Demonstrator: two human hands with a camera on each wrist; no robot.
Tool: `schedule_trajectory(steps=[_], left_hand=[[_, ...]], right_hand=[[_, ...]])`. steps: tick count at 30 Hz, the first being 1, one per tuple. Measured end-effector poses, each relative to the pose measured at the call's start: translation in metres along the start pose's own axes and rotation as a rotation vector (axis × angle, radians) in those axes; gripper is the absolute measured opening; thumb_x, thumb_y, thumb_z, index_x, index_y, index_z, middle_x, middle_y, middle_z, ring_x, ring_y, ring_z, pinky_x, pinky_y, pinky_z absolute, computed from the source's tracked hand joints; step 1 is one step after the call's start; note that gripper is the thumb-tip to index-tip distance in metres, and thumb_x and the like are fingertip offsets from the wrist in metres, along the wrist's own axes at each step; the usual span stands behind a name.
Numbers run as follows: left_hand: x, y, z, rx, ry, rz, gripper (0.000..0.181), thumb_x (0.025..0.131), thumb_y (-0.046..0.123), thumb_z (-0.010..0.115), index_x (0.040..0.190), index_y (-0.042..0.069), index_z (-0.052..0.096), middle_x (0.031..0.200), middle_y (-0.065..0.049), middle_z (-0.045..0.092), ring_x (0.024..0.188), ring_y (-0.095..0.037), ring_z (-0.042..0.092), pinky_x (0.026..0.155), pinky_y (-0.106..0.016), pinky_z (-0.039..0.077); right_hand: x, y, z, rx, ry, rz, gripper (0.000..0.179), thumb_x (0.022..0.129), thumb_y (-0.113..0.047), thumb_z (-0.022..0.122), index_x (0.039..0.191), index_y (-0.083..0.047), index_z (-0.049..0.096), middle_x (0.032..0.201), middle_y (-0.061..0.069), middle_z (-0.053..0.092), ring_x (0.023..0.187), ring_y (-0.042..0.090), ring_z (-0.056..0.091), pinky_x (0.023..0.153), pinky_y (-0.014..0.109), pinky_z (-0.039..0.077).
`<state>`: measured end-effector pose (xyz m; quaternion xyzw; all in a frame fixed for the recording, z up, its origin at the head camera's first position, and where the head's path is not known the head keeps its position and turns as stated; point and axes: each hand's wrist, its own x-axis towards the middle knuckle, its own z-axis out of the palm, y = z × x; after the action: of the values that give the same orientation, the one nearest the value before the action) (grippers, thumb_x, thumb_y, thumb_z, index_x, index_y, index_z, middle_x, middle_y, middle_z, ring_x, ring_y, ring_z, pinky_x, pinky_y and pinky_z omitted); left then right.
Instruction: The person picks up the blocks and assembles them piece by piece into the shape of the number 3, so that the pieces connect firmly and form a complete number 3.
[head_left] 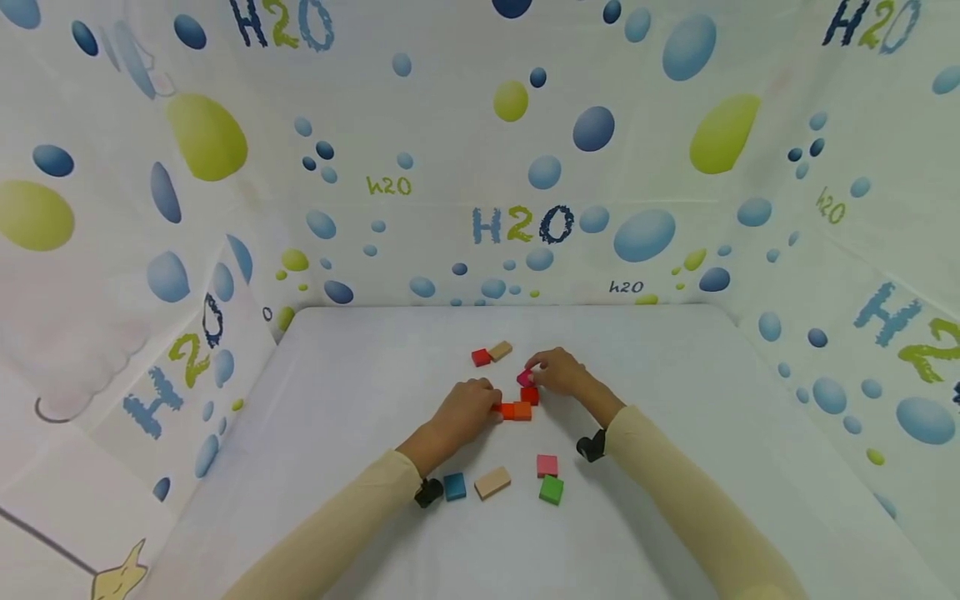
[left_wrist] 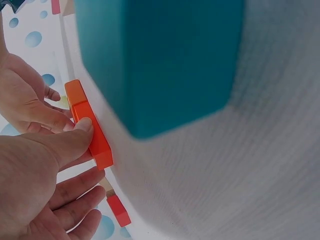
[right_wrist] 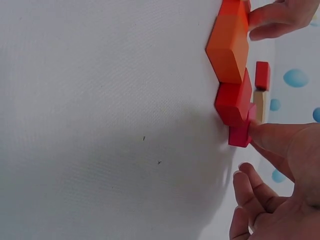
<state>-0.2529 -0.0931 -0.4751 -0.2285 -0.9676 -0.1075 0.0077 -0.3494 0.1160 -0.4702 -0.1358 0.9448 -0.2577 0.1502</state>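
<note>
In the head view a short row of blocks lies mid-table. My left hand (head_left: 467,410) is at its left end, pinching a red-orange block (left_wrist: 102,150), with the thumb on its face in the left wrist view. An orange block (head_left: 522,411) adjoins it on the right. Behind that sits a red block (head_left: 529,396). My right hand (head_left: 561,372) pinches a crimson block (right_wrist: 241,134) between thumb and fingers, right at the red block's far side. The remaining fingers of the right hand are spread off to the side in the right wrist view.
Nearer the body lie a blue block (head_left: 454,487), a wooden block (head_left: 492,483), a pink block (head_left: 547,466) and a green block (head_left: 551,490). Farther back, another red block (head_left: 481,357) touches a wooden block (head_left: 500,351). A patterned cloth wall (head_left: 450,125) stands behind the white table (head_left: 360,350).
</note>
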Motion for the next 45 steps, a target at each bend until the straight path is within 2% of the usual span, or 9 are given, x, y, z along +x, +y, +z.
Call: schedule_trajectory(steps=[11, 20, 27, 30, 34, 40, 45], left_hand=[[0.0, -0.006, 0.001, -0.009, -0.008, -0.022, 0.026, 0.098, 0.025, 0.078, 0.12, 0.012, 0.077, 0.117, -0.009, 0.074, 0.108, -0.025, 0.068, 0.101, -0.041, 0.057], [-0.001, -0.008, 0.001, -0.009, -0.002, -0.018, 0.024, 0.098, 0.024, 0.077, 0.119, 0.012, 0.078, 0.117, -0.009, 0.075, 0.107, -0.025, 0.069, 0.1, -0.041, 0.057], [-0.004, -0.003, -0.002, -0.008, 0.003, -0.005, 0.023, 0.098, 0.024, 0.077, 0.118, 0.012, 0.078, 0.116, -0.009, 0.075, 0.106, -0.025, 0.07, 0.099, -0.041, 0.057], [-0.004, -0.001, -0.002, -0.003, -0.004, -0.009, 0.024, 0.098, 0.025, 0.077, 0.119, 0.013, 0.078, 0.117, -0.009, 0.075, 0.107, -0.025, 0.07, 0.1, -0.041, 0.057], [-0.004, 0.0, 0.001, -0.001, 0.0, -0.005, 0.025, 0.098, 0.025, 0.077, 0.12, 0.013, 0.078, 0.116, -0.009, 0.075, 0.107, -0.024, 0.07, 0.1, -0.04, 0.057], [-0.005, 0.001, 0.001, 0.015, 0.021, 0.007, 0.024, 0.098, 0.026, 0.077, 0.118, 0.013, 0.078, 0.116, -0.008, 0.075, 0.108, -0.024, 0.069, 0.099, -0.039, 0.057], [-0.007, 0.004, -0.004, 0.025, 0.024, 0.008, 0.024, 0.098, 0.025, 0.078, 0.118, 0.012, 0.077, 0.116, -0.009, 0.075, 0.106, -0.024, 0.069, 0.098, -0.039, 0.057]], right_hand=[[0.001, -0.007, 0.0, -0.032, -0.016, -0.001, 0.03, 0.102, -0.021, 0.069, 0.132, -0.017, 0.073, 0.138, 0.017, 0.062, 0.129, 0.034, 0.055, 0.113, 0.076, 0.033], [0.011, -0.01, 0.001, -0.056, 0.02, -0.005, 0.031, 0.104, -0.024, 0.066, 0.134, -0.014, 0.07, 0.136, 0.017, 0.06, 0.126, 0.033, 0.056, 0.112, 0.071, 0.038], [0.03, -0.013, 0.007, -0.231, 0.118, -0.024, 0.034, 0.103, -0.03, 0.07, 0.135, -0.018, 0.068, 0.128, 0.016, 0.06, 0.113, 0.029, 0.058, 0.103, 0.056, 0.049], [0.033, -0.017, 0.005, -0.316, 0.141, -0.056, 0.037, 0.103, -0.029, 0.07, 0.138, -0.017, 0.067, 0.129, 0.017, 0.06, 0.113, 0.03, 0.059, 0.102, 0.054, 0.052], [0.035, -0.022, 0.001, -0.395, 0.137, -0.1, 0.041, 0.105, -0.027, 0.068, 0.144, -0.017, 0.064, 0.131, 0.018, 0.059, 0.118, 0.032, 0.058, 0.103, 0.053, 0.054], [0.043, -0.029, 0.0, -0.411, 0.119, -0.165, 0.045, 0.105, -0.022, 0.068, 0.149, -0.019, 0.061, 0.129, 0.017, 0.06, 0.116, 0.031, 0.059, 0.105, 0.049, 0.055], [0.05, -0.034, 0.008, -0.464, 0.079, -0.178, 0.047, 0.107, -0.022, 0.064, 0.153, -0.023, 0.057, 0.131, 0.016, 0.059, 0.118, 0.03, 0.058, 0.107, 0.051, 0.053]])
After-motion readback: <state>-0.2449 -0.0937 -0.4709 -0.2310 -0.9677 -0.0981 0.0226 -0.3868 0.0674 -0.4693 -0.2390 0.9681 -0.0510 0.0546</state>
